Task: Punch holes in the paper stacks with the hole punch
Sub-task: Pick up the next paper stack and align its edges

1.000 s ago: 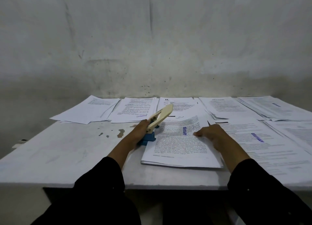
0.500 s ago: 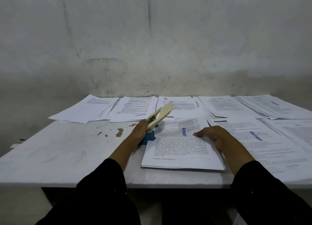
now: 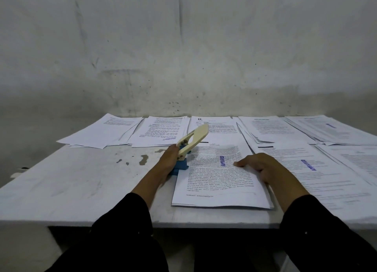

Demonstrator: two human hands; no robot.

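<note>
1. Paper stacks cover the far and right parts of the white table [image 3: 71,182]; I count a row of them along the wall, one stamped "APPROVED" [image 3: 163,132].
2. Nearest me lies the paper stack [image 3: 220,182] I am working on, flat near the table's front edge, printed side up with a blue stamp.
3. My right hand [image 3: 263,166] rests on that stack's right part, fingers loosely bent and pressing down, pinching nothing.
4. My left hand [image 3: 169,159] holds the hole punch [image 3: 188,145] at the stack's left edge; I cannot tell how the fingers wrap it.
5. Its cream lever is tilted up and its blue base touches the paper's edge.
</note>
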